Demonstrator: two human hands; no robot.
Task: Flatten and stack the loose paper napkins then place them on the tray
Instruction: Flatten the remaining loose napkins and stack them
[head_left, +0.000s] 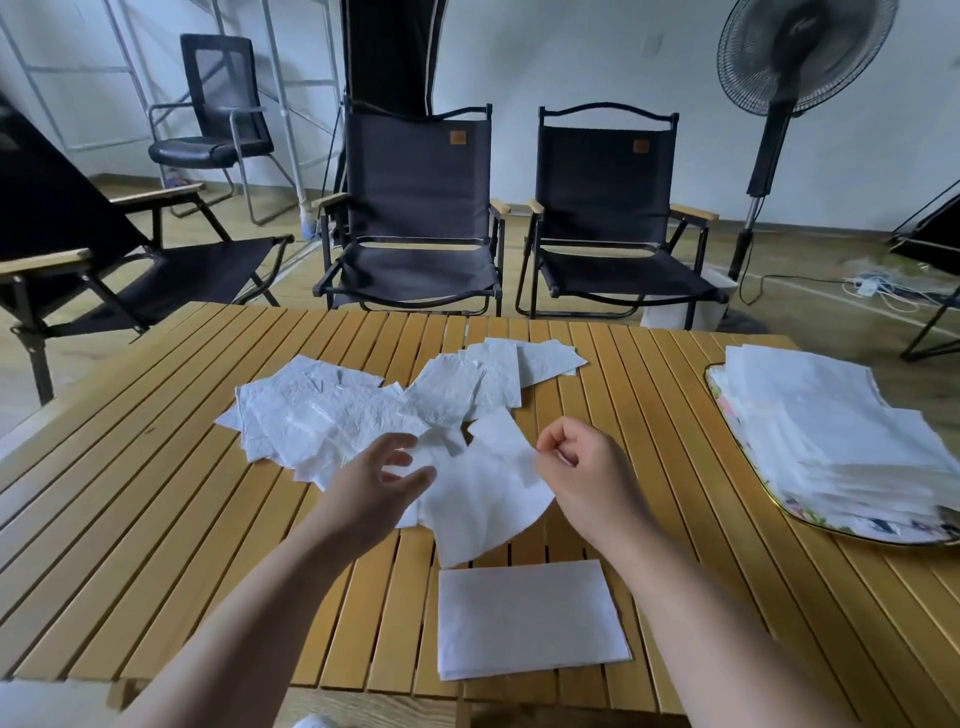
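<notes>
Pinching 1 napkin (483, 493), right fingers (545, 447); left fingers (402, 442) spread, seemingly empty; tray (815, 517) right.

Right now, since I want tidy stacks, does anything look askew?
The tall pile of white paper napkins on the floral gold-rimmed tray is fanned, its sheets skewed. The crumpled loose napkins in the middle lie scattered and overlapping. The small flat stack in front sits square.

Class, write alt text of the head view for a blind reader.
A right hand pinches a napkin over a slatted table, the left hand open beside it. Loose napkins lie behind, a flat stack in front, a piled tray at right.
</notes>
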